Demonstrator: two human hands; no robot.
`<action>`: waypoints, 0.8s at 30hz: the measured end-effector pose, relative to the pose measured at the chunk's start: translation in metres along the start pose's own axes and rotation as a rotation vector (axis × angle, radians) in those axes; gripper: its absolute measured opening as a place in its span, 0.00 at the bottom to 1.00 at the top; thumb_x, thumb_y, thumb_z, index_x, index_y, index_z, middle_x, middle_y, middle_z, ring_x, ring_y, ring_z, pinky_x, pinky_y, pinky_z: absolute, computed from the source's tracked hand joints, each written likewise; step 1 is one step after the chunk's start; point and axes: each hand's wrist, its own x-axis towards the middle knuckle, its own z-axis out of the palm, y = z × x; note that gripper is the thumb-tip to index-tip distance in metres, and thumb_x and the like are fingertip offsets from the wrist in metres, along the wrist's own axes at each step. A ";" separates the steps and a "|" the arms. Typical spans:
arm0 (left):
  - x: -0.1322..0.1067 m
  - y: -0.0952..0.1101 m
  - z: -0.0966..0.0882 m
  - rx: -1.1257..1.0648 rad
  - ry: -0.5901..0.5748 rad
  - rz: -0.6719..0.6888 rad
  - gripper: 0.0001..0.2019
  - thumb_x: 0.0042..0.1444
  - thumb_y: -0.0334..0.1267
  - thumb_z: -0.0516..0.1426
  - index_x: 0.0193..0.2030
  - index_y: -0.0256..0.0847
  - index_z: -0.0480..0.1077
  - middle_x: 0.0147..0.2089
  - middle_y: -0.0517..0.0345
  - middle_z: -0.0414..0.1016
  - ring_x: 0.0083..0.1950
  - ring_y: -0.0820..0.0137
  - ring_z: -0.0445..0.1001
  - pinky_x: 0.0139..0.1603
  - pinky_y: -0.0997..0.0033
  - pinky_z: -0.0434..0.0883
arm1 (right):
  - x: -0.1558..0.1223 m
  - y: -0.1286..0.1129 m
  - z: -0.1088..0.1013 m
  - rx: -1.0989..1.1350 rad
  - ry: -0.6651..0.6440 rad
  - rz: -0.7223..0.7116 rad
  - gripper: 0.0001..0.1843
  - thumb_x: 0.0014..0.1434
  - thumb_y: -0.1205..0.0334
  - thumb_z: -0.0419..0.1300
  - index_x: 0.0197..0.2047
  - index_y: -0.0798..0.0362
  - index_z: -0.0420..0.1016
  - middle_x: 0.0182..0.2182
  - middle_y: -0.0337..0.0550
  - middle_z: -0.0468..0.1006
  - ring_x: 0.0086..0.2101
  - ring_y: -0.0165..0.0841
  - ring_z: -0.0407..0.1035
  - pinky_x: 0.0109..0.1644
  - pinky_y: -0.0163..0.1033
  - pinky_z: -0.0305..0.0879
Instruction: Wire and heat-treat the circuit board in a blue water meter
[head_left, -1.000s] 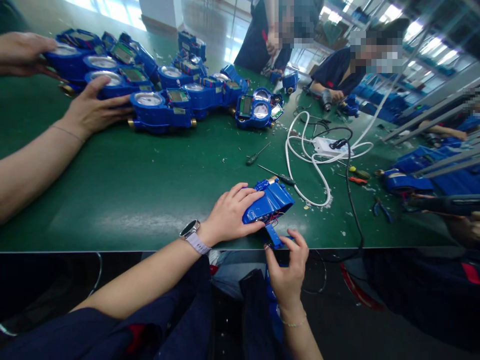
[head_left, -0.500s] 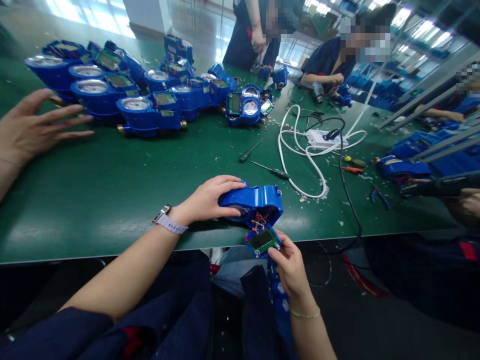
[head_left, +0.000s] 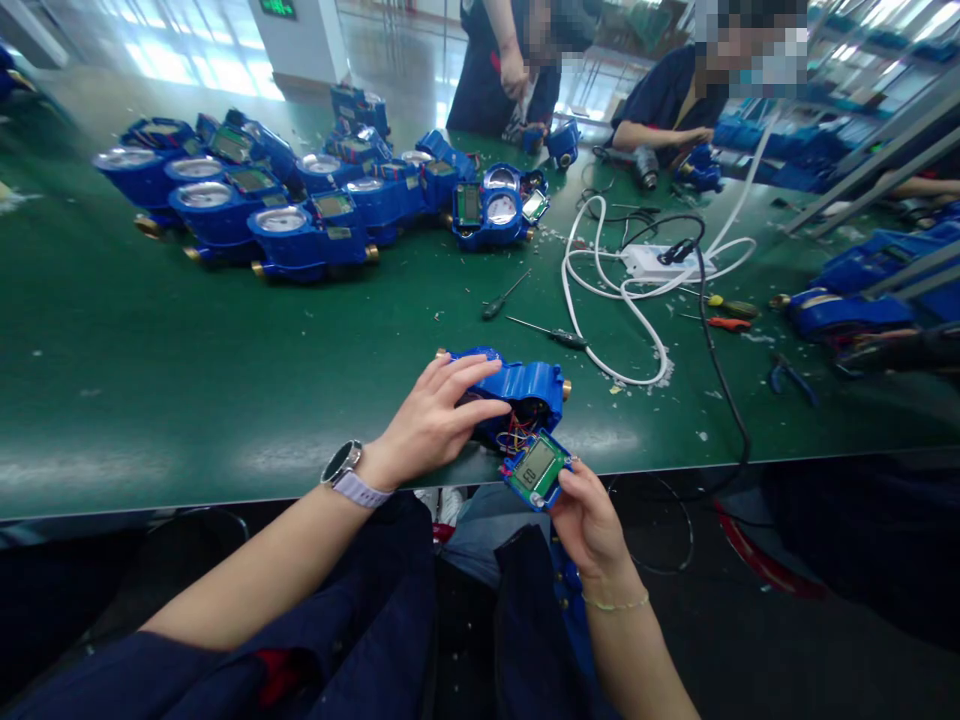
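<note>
A blue water meter (head_left: 531,384) with brass ends lies near the table's front edge. My left hand (head_left: 429,422) grips it from the left, fingers over its top and thumb by the open housing. Thin coloured wires (head_left: 517,432) run from that housing to a green display board (head_left: 537,468) in a blue frame. Between thumb and fingers, my right hand (head_left: 592,515) holds this board by its right side, just past the table edge. Characters show on its screen. The meter's dial is hidden under my left hand.
Several blue meters (head_left: 289,245) stand at the back left of the green table (head_left: 187,400). Two screwdrivers (head_left: 551,333), a white power strip (head_left: 664,262) with looped cables, and pliers (head_left: 791,378) lie to the right. Co-workers (head_left: 667,110) sit or stand beyond.
Characters have appeared on the board's screen, and the board has tilted. My left fingers have shifted and straightened on the meter. Another person's hand at the left has gone out of view.
</note>
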 end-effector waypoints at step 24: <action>0.075 -0.003 0.004 -0.200 0.002 -0.211 0.05 0.57 0.34 0.56 0.36 0.40 0.74 0.55 0.51 0.75 0.63 0.60 0.67 0.63 0.54 0.63 | 0.034 -0.056 -0.001 0.222 0.038 0.122 0.15 0.49 0.51 0.67 0.35 0.51 0.71 0.29 0.37 0.75 0.25 0.29 0.67 0.25 0.34 0.67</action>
